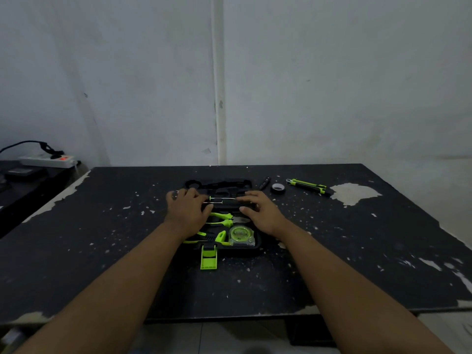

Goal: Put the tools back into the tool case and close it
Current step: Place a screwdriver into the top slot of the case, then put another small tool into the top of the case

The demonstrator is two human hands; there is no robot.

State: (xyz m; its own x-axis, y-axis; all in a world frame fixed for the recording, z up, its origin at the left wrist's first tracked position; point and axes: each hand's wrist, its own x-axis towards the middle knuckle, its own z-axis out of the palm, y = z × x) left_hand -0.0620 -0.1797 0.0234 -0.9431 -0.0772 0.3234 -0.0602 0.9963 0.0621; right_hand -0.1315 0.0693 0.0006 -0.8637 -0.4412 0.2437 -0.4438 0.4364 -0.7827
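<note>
The black tool case [257, 249] lies open in the middle of the table, its lid half [219, 185] on the far side. In the near half sit green-handled pliers [222, 217], a green tape measure [240, 234] and green-handled screwdrivers [220, 237]. Two thin screwdrivers [221, 199] lie across the case's middle, between my hands. My left hand [187, 211] rests on the case with its fingers curled on the handle end of one. The spread fingertips of my right hand [261, 211] touch the shaft ends. A green latch [209, 259] sticks out at the case's front edge.
Outside the case at the back right lie a dark tester pen [264, 183], a roll of black tape [278, 188] and a green and black utility knife [307, 186]. The black table [127, 251] has chipped edges. A power strip [48, 160] sits on a side surface at the left.
</note>
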